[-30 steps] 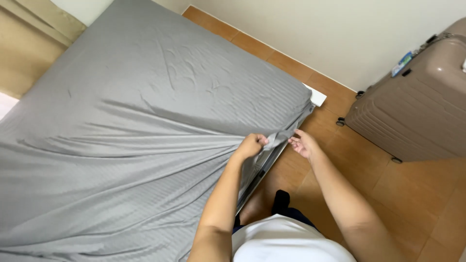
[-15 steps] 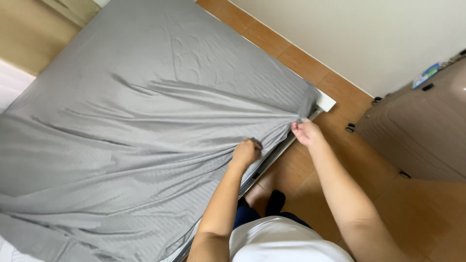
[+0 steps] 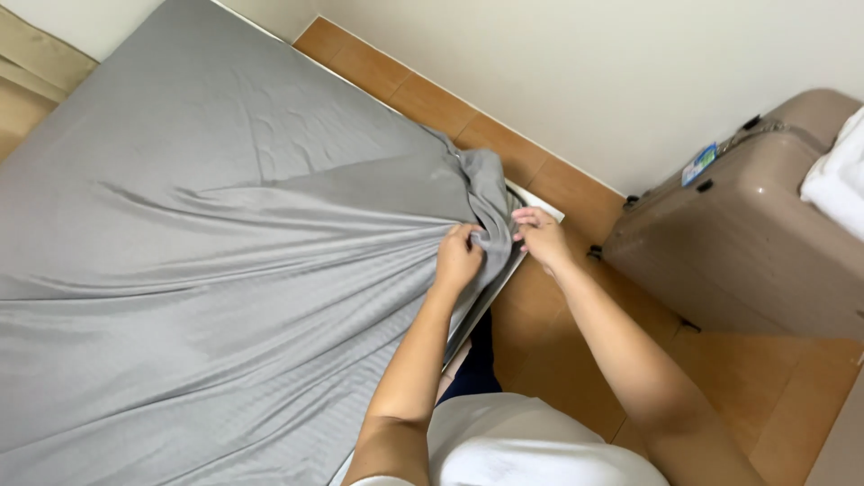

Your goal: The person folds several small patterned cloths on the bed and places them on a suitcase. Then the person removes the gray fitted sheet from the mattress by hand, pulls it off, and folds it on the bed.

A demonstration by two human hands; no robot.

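Observation:
A grey fitted sheet [image 3: 225,261] covers a mattress that fills the left of the head view. Folds in the cloth run toward the mattress's near right corner. My left hand [image 3: 457,256] is closed on a bunch of the sheet at that corner. My right hand [image 3: 540,236] grips the sheet's bunched edge [image 3: 493,202] just to the right, by the white corner of the mattress [image 3: 538,205]. Both forearms reach up from the bottom of the view.
A beige hard suitcase [image 3: 747,243] stands on the brown tiled floor [image 3: 558,360] at the right, with white cloth [image 3: 837,175] on top. A cream wall [image 3: 585,81] runs behind. The gap between mattress and suitcase is narrow.
Both hands have shifted along the mattress edge toward the corner, and the sheet's edge is now bunched up over the corner. The camera has turned to the right.

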